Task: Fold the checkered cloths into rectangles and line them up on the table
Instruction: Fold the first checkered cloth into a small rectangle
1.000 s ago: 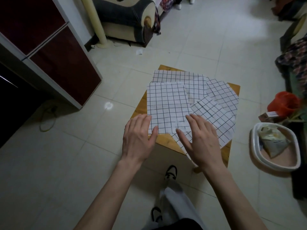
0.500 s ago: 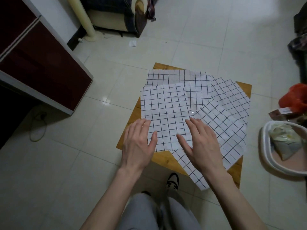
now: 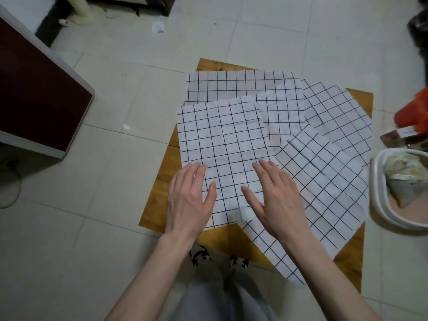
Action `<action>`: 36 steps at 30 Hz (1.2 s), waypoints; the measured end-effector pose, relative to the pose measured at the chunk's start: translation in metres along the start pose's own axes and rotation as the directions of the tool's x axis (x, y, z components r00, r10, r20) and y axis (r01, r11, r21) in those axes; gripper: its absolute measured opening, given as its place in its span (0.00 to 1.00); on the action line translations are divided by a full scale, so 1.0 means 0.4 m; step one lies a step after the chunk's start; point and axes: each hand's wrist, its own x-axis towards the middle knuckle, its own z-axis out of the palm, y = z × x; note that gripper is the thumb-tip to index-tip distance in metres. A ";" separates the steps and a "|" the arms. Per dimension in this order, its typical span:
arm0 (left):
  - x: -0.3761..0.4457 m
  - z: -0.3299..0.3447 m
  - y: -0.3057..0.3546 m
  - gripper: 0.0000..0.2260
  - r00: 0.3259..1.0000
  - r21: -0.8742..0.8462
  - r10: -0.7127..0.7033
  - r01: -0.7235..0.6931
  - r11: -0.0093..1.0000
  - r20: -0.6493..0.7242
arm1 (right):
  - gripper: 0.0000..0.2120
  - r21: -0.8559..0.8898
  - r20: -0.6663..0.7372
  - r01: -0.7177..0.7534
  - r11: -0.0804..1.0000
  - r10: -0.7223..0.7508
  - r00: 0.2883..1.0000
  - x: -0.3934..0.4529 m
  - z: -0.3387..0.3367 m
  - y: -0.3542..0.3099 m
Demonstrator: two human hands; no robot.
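Left hand [image 3: 188, 199], right hand [image 3: 276, 198]: flat, palms down.

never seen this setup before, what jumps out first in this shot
A fan of white checkered cloths overlaps across a small wooden table on a pale tiled floor. Both hands lie flat on the nearest cloth, the left hand at its near left corner, the right hand beside it.

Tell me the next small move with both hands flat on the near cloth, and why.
Probably slide both hands outward to smooth the near cloth flat. The left hand and right hand lie open on its near end, and faint creases show across it. It sits squarely on the table, overlapping the far cloth, while the right cloth lies skewed, overhanging the edge.
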 end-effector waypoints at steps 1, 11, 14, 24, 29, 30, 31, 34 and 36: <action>0.011 0.028 -0.012 0.22 1.000 -0.004 0.002 -0.002 1.000 0.007 | 0.31 -0.003 0.003 0.003 1.000 -0.003 1.000 0.014 0.026 0.011; 0.095 0.274 -0.108 0.22 0.999 -0.029 0.034 -0.033 0.999 0.011 | 0.30 0.024 0.009 0.026 0.999 -0.026 1.000 0.147 0.243 0.099; 0.122 0.320 -0.140 0.23 0.999 -0.007 0.048 -0.048 0.999 0.020 | 0.29 0.011 0.010 0.058 0.998 -0.058 0.998 0.189 0.290 0.112; 0.154 0.414 -0.210 0.23 0.991 0.104 0.089 -0.100 0.990 0.103 | 0.24 -0.066 0.110 0.136 0.989 -0.128 0.986 0.300 0.394 0.180; 0.149 0.421 -0.210 0.23 0.991 0.128 0.085 -0.099 0.987 0.105 | 0.20 -0.102 0.077 0.160 0.982 -0.153 0.985 0.302 0.399 0.191; 0.150 0.420 -0.211 0.23 0.991 0.126 0.087 -0.099 0.987 0.098 | 0.17 -0.084 0.050 0.160 0.984 -0.156 0.987 0.300 0.399 0.190; 0.151 0.419 -0.213 0.23 0.992 0.123 0.090 -0.100 0.987 0.090 | 0.15 -0.065 0.022 0.161 0.985 -0.160 0.987 0.299 0.400 0.188; 0.154 0.414 -0.217 0.23 0.992 0.099 0.107 -0.113 0.989 0.071 | 0.12 -0.033 -0.020 0.167 0.985 -0.167 0.986 0.302 0.406 0.189; 0.157 0.410 -0.216 0.24 0.993 0.072 0.110 -0.114 0.991 0.052 | 0.09 -0.008 -0.040 0.166 0.986 -0.166 0.985 0.306 0.413 0.193</action>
